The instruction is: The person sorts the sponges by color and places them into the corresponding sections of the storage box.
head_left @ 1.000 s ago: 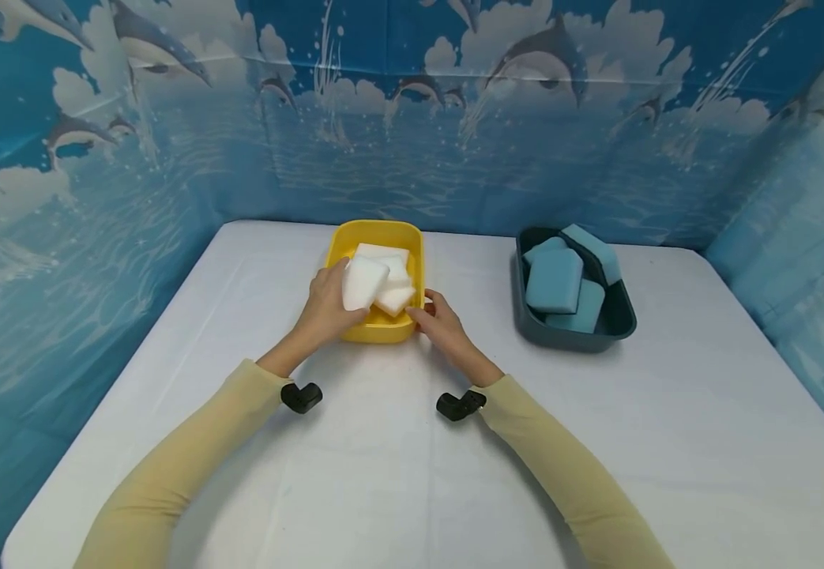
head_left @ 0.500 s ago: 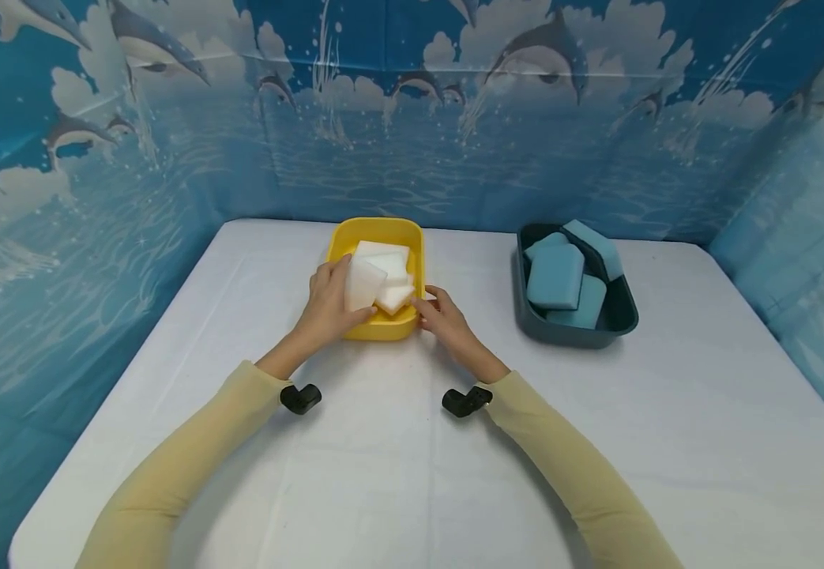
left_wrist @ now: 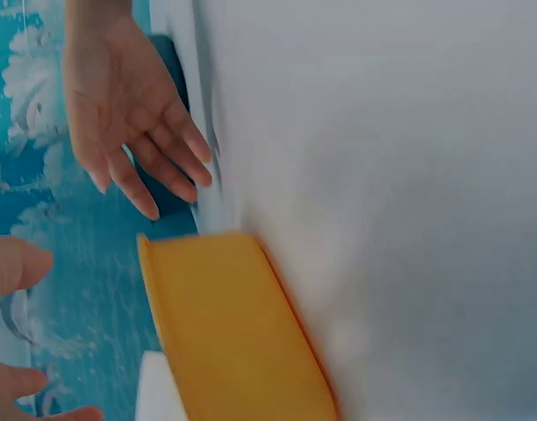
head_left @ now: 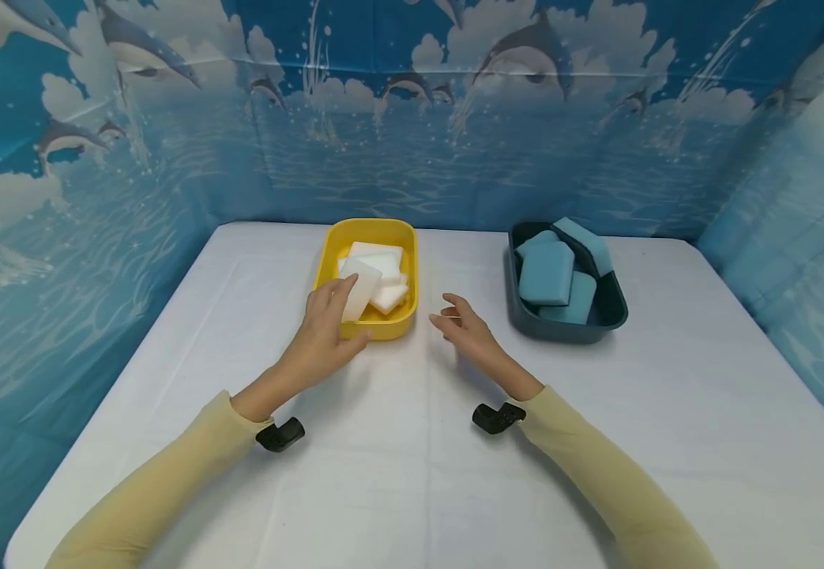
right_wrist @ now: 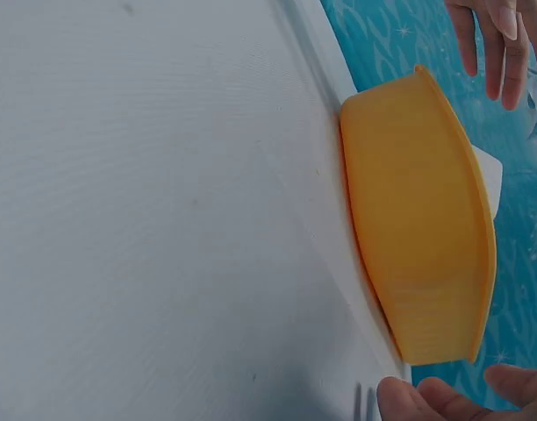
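A yellow basin (head_left: 406, 316) at the table's far side holds several white sponges (head_left: 372, 265). My left hand (head_left: 319, 340) hovers at the basin's near left corner, fingers spread and holding nothing. In the left wrist view, its fingertips show at the left edge, apart from the basin. To the right of the basin, my right hand (head_left: 470, 328) is lifted clear of the rim, with fingers loosely bent and nothing in them. The left wrist view shows that hand's open palm (left_wrist: 128, 96).
A dark green basin (head_left: 564, 330) stands to the right, with several blue sponges (head_left: 548, 273) piled in it. One of them leans over its back right rim. A dolphin-print curtain (head_left: 383, 158) hangs behind the white table (head_left: 397, 474).
Both hands have come away from the yellow basin. The left let go of a white sponge and drew back toward me; the right moved off the rim to the right.
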Motion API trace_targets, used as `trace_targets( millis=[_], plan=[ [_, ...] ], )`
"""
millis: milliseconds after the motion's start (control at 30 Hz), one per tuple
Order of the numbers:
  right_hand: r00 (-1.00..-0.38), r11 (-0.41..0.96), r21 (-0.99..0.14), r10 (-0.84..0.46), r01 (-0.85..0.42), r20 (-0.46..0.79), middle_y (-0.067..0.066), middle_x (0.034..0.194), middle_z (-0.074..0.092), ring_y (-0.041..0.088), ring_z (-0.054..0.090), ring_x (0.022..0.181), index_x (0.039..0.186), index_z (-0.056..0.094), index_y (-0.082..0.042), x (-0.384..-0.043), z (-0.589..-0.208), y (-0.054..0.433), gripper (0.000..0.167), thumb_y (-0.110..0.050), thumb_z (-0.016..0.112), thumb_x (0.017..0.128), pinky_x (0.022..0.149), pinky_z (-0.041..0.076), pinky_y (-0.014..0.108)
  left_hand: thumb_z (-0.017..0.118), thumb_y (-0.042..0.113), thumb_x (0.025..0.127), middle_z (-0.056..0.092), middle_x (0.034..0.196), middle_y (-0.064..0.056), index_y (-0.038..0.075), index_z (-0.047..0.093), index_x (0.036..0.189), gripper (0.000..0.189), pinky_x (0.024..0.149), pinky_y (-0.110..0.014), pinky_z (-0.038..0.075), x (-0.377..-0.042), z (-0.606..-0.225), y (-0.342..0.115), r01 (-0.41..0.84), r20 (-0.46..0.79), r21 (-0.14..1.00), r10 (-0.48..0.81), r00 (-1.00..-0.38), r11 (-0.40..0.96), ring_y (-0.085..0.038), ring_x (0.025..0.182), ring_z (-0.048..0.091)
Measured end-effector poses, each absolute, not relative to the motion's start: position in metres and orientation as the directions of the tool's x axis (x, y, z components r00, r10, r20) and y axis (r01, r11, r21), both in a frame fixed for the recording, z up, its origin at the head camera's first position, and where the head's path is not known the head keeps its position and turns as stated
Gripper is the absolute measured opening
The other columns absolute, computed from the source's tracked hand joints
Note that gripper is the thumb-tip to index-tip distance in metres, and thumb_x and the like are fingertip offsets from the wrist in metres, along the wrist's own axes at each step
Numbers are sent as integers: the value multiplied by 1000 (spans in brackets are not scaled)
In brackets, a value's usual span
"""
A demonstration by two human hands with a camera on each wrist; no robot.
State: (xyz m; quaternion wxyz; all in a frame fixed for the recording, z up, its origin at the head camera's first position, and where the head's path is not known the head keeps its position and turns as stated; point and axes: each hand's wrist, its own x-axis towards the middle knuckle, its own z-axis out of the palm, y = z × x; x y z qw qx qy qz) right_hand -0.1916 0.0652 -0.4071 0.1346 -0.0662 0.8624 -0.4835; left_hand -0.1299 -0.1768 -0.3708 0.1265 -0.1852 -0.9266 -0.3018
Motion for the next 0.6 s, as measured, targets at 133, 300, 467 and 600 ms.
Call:
trace_targets(
  millis=[133, 300, 467, 600],
  plan=[
    [-951, 557, -827, -290, -80, -103, 15, 146, 37, 32, 39, 134, 149, 20, -14, -178, -406, 82, 65, -36, 49, 95, 108, 38, 49, 65, 26, 86, 30, 143, -15, 12, 23, 148, 76, 107, -50, 37, -113, -368, -173, 453, 324, 485, 328, -888, 748, -29, 132, 28],
    [-929, 542, -814, -369, -210, -6, 20, 143, 40, 35, 41, 133, 147, 24, -8, -156, -407, 104, 63, -29, 51, 95, 108, 37, 52, 64, 27, 88, 30, 143, -11, 12, 25, 147, 73, 108, -47, 37, -92, -369, -174, 473, 288, 459, 377, -880, 752, -26, 132, 27],
    [-889, 505, -797, -449, -332, 86, 22, 142, 41, 37, 43, 130, 145, 28, -3, -131, -410, 124, 60, -24, 53, 95, 105, 40, 51, 64, 27, 88, 36, 142, -9, 9, 34, 143, 66, 107, -46, 37, -71, -378, -180, 490, 272, 427, 408, -871, 760, -26, 131, 31],
    [-855, 524, -732, -496, -435, 153, 19, 142, 42, 34, 44, 128, 144, 31, -3, -112, -412, 140, 57, -20, 54, 95, 101, 44, 49, 65, 28, 87, 43, 141, -10, 9, 41, 139, 61, 107, -49, 36, -57, -390, -187, 489, 270, 373, 412, -870, 789, -28, 133, 35]
  ],
)
